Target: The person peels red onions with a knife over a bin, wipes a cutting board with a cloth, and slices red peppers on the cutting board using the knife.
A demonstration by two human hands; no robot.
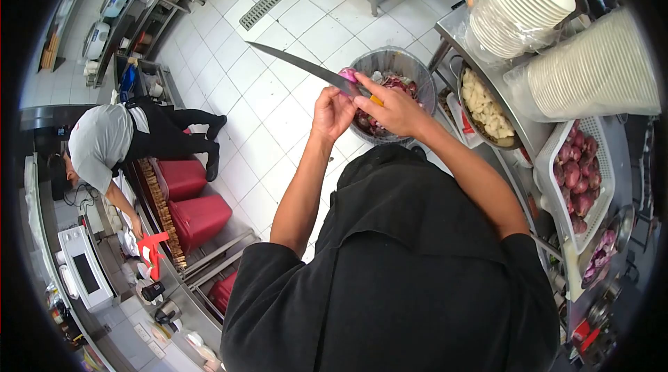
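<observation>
Right hand [394,109] grips the knife [296,60] by its handle, blade toward 10 o'clock. Left hand [334,114], fingertips partly hidden, pinches the red onion [348,74] near the waste bin's [426,74] 10 o'clock rim.

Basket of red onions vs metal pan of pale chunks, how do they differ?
White basket: angular, perforated. Metal pan: round, solid-sided.
Basket's onions: rounded, dark purple-red. Pan's chunks: irregular, creamy.
Shared: both uncovered, to the person's right.
</observation>
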